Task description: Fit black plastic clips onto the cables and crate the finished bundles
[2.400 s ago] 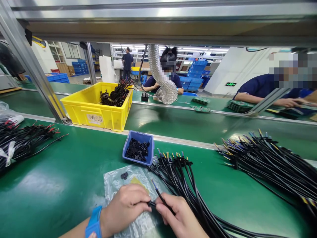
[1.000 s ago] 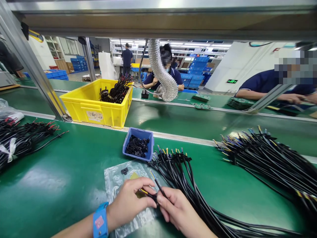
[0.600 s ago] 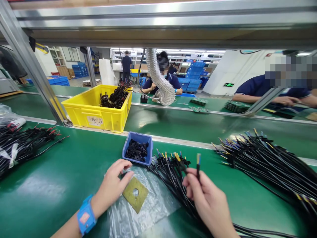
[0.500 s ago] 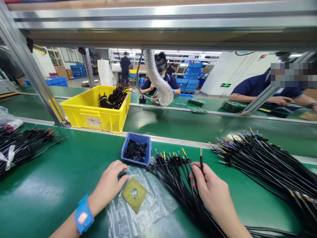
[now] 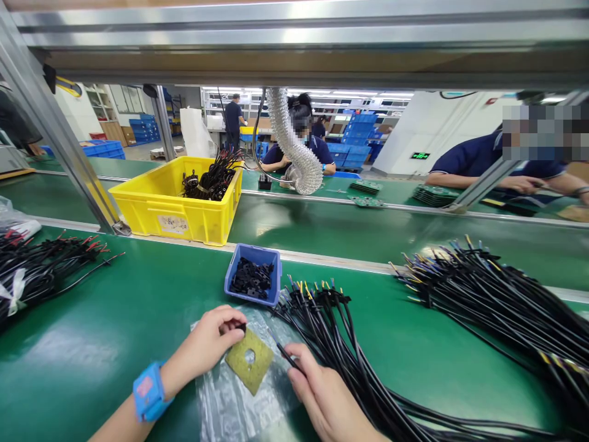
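Note:
My left hand (image 5: pixel 219 336), with a blue wristband (image 5: pixel 151 393), pinches a small black clip (image 5: pixel 242 328) at the upper left edge of a square yellow-green pad (image 5: pixel 251 363) with a hole in its middle. In my right hand (image 5: pixel 322 393) is a black cable (image 5: pixel 288 355), its end pointing up and left toward the pad. The pad lies on a clear plastic bag (image 5: pixel 225 411). Beyond my left hand stands a small blue bin (image 5: pixel 280 279) of black pieces. A bundle of black cables (image 5: pixel 352 344) with bare coloured wire ends lies just right of the bag.
A yellow crate (image 5: pixel 170 212) holding cables stands behind the bin. More black cables (image 5: pixel 501 301) lie at the right, and a tied bundle (image 5: pixel 46 270) at the left. A flexible duct (image 5: pixel 294 147) hangs ahead. Two co-workers (image 5: pixel 317 147) sit across the green bench (image 5: pixel 92 356).
My right hand has drawn a cable out of the bundle and moved left and down, close to the pad. My left hand has shifted slightly right and down, bringing its black clip over the pad's edge.

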`<action>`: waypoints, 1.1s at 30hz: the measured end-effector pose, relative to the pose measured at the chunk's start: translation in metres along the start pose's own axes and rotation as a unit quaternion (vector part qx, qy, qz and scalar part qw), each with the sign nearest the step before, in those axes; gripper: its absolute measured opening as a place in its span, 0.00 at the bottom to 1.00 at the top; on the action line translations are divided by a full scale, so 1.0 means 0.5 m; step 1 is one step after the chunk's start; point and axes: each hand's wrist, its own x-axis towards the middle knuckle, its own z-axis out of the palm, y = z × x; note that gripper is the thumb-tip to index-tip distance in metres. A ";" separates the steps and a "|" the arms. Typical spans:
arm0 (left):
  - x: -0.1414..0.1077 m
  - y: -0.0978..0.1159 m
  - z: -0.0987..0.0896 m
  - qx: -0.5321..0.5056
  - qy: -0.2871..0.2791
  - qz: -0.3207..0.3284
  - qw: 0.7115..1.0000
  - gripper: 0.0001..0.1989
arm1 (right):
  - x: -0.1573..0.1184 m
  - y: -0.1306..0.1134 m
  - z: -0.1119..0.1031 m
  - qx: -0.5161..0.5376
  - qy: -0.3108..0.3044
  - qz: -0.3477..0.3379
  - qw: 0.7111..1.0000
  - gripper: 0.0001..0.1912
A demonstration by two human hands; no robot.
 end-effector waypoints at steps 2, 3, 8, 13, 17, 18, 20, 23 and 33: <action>0.002 0.002 0.012 -0.146 -0.034 -0.024 0.988 0.09 | 0.004 -0.003 0.000 0.021 0.017 0.003 1.000 0.13; 0.003 0.003 0.018 -0.205 -0.047 -0.033 0.977 0.10 | 0.006 -0.003 0.000 0.030 0.029 -0.004 0.999 0.13; -0.003 0.011 0.035 -0.329 -0.072 -0.060 0.940 0.15 | 0.009 0.009 0.004 0.020 0.076 -0.040 0.996 0.13; -0.007 0.017 0.039 -0.341 -0.055 -0.074 0.936 0.15 | 0.005 0.016 0.015 -0.022 0.056 -0.050 0.997 0.15; -0.004 0.013 0.043 -0.334 -0.043 -0.071 0.939 0.15 | 0.001 0.015 0.016 -0.049 0.042 -0.063 0.996 0.17; -0.003 0.011 0.044 -0.327 -0.041 -0.064 0.942 0.14 | 0.001 0.014 0.016 -0.050 0.037 -0.063 0.996 0.17; -0.003 0.007 0.046 -0.302 -0.032 -0.039 0.952 0.12 | 0.002 0.012 0.013 -0.047 0.028 -0.057 0.997 0.18; -0.005 0.004 0.047 -0.245 -0.013 0.003 0.969 0.08 | 0.008 0.005 0.007 -0.019 -0.005 -0.036 0.999 0.18; -0.015 0.016 0.050 -0.134 0.018 0.084 0.987 0.09 | 0.013 -0.009 -0.014 0.115 -0.111 0.063 0.985 0.20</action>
